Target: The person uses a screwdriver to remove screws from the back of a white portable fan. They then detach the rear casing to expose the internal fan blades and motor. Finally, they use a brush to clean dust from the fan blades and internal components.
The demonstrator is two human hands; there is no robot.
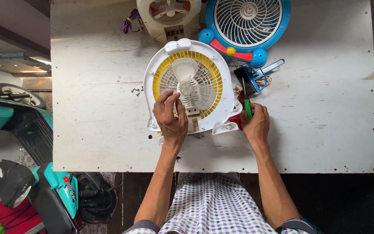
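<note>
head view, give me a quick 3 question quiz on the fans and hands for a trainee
1. True or false: the left hand rests on the yellow fan.
2. What does the right hand hold? A) green screwdriver B) hammer C) brush
3. What colour is the fan at the top right of the table?

Key
1. True; its fingers lie on the grille near the hub.
2. A; the green screwdriver sticks up from the fist.
3. Blue; the blue fan has a red strip at its base.
</note>
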